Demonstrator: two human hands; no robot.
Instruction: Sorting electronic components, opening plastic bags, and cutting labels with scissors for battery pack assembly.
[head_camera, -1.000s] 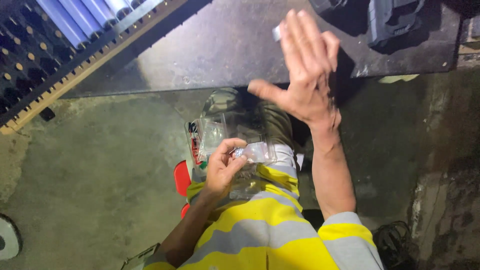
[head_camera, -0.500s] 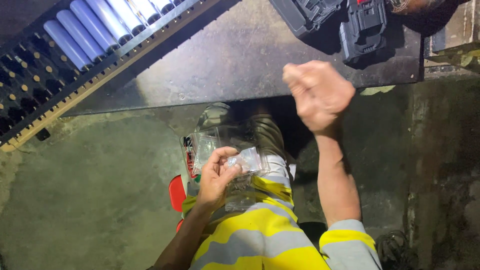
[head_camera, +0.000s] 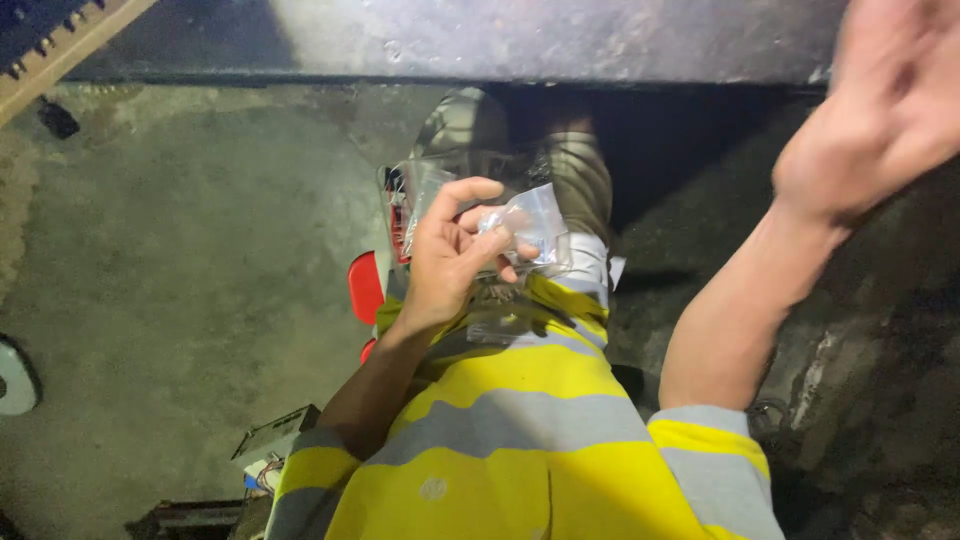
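Observation:
My left hand (head_camera: 452, 252) is held in front of my body, pinching a small clear plastic bag (head_camera: 533, 222) between thumb and fingers. A larger clear plastic packet (head_camera: 420, 190) with a red part hangs behind that hand. My right hand (head_camera: 885, 110) is raised at the upper right, blurred, its fingers curled in; I see nothing in it. I wear a yellow and grey striped shirt (head_camera: 500, 440). My trouser legs show below, over the floor.
A dark metal table edge (head_camera: 480, 45) runs across the top. A concrete floor (head_camera: 170, 260) lies to the left, with a red object (head_camera: 365, 288) beside my leg, a white round thing (head_camera: 12, 378) at the left edge and a small box (head_camera: 272, 435) low down.
The view has tipped down, so the table top and tool case have left the frame. My right hand went from spread flat to curled and swung right. The left hand keeps the small bag.

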